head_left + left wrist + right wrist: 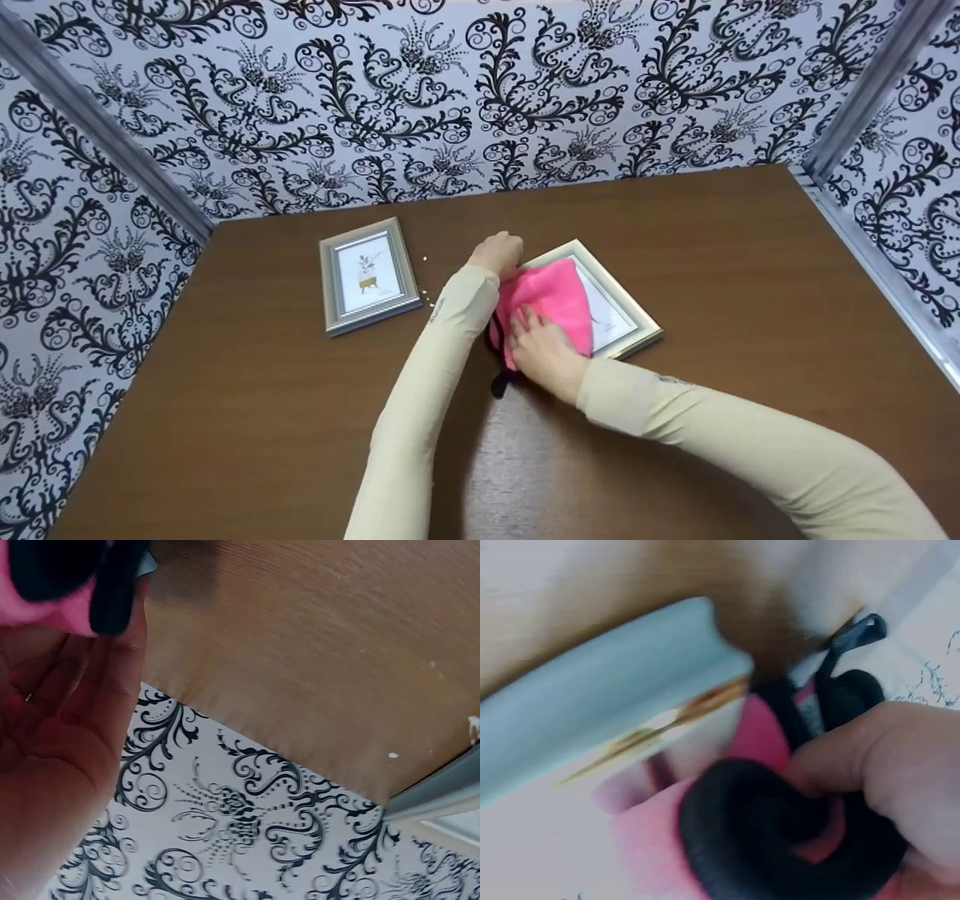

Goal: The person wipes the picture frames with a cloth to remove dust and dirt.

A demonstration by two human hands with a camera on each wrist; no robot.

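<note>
A pink cloth with black edging lies over the left part of a pale gold picture frame, hiding much of its picture. My right hand rests on the cloth with its fingers spread over it. In the right wrist view the thumb pinches the curled black edging. At the frame's upper left corner, my left hand grips the edge with curled fingers, partly hidden from above. The left wrist view shows the cloth's black edging over those fingers, with a pale corner just beyond them.
A second, silver picture frame with a plant picture lies to the left on the brown table. Small white crumbs are scattered beside it. Patterned walls close off the back and both sides.
</note>
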